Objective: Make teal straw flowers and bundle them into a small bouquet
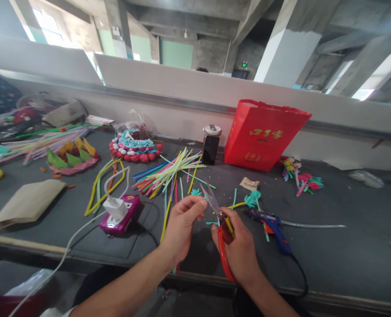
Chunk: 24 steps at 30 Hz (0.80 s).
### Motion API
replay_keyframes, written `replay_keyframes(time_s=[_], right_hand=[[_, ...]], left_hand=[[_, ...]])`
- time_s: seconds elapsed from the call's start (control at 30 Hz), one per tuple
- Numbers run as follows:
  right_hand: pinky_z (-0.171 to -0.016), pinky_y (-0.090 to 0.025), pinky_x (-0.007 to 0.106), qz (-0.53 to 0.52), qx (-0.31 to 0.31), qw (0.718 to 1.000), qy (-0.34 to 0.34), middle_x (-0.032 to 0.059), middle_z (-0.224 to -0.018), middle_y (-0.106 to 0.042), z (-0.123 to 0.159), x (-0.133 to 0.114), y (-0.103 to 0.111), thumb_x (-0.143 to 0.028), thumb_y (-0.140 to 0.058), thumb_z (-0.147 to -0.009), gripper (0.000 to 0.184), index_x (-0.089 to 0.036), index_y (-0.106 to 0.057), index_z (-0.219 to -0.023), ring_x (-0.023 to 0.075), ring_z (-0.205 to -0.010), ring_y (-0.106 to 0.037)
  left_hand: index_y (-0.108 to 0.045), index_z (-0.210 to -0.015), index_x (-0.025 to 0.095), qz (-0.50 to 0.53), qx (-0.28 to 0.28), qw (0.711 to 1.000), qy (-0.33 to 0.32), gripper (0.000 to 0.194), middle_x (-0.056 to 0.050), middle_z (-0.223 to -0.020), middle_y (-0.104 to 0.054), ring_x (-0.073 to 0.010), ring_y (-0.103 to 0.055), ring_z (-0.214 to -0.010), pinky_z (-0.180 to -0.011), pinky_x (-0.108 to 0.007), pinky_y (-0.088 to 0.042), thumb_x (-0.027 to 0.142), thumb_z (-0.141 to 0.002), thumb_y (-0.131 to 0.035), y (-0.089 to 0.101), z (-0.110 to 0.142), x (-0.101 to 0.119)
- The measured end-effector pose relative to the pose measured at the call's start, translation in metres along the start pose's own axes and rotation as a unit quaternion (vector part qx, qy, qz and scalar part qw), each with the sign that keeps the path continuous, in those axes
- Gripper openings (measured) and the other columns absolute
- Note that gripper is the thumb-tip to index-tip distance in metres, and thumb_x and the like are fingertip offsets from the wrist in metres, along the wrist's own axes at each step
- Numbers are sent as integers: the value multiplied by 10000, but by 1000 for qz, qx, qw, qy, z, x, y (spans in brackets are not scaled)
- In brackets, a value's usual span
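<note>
In the head view, my right hand (240, 244) is wrapped round a pair of scissors (224, 255) with red handles. Their blades point up and away, close to my left fingertips, and look blurred. A bit of yellow shows beside the handle; I cannot tell whether it is part of the scissors. My left hand (187, 222) is closed in a pinch, thumb against fingers, and whatever it may hold is hidden. Just beyond the hands lie a teal paper-like flower (255, 196) on a yellow stem and a heap of coloured straw-like sticks (173, 171).
A blue glue gun (275, 231) lies right of my hands, its cord running off the front edge. To the left are a purple power socket (121, 215) with a white plug and a brown envelope (30, 202). A red bag (266, 136) and a dark bottle (211, 145) stand behind.
</note>
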State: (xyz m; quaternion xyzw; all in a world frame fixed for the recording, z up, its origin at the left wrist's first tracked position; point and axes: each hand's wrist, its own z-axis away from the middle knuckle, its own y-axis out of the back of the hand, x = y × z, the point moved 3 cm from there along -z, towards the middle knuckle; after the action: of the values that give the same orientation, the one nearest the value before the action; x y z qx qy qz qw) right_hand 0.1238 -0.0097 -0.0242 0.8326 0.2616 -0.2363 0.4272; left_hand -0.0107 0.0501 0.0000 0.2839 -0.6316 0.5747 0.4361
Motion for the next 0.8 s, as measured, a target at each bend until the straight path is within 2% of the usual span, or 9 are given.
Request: replay_keyframes(time_s=[0.17,0.27,0.63,0.8], right_hand=[[-731,-541,352,64,14,998,25,57,-984,-677,2,2,-1,-199,-591,-820,376,-227,-573,-1194,214,-812,-643],[-716,-536,358,88,25,995,37,70,-981,-678,3,1,-1,-187,-579,-817,386,-212,-581,-1202,230,-840,-640],[-650,-532,333,100,32,994,40,62,-909,-695,3,1,1,-182,-556,-806,388,-230,-614,-1188,231,-809,-658],[-650,-537,332,93,36,994,44,64,-914,-701,3,2,2,-168,-560,-795,405,-227,-615,-1191,231,-805,-662]], left_hand=[[-616,-644,166,0,7,1000,-26,166,46,-603,-516,-84,-412,-593,-598,-206,-340,238,-741,-729,1,-1,1],[-622,-641,164,-13,17,999,-30,165,44,-611,-527,-82,-414,-598,-585,-197,-334,234,-727,-743,3,-1,0],[-713,-649,168,-21,46,998,-38,125,33,-611,-598,-82,-455,-575,-572,-205,-360,239,-625,-813,5,-2,4],[-733,-665,167,-25,35,998,-56,119,27,-610,-618,-85,-474,-579,-581,-207,-379,242,-633,-820,5,-2,7]])
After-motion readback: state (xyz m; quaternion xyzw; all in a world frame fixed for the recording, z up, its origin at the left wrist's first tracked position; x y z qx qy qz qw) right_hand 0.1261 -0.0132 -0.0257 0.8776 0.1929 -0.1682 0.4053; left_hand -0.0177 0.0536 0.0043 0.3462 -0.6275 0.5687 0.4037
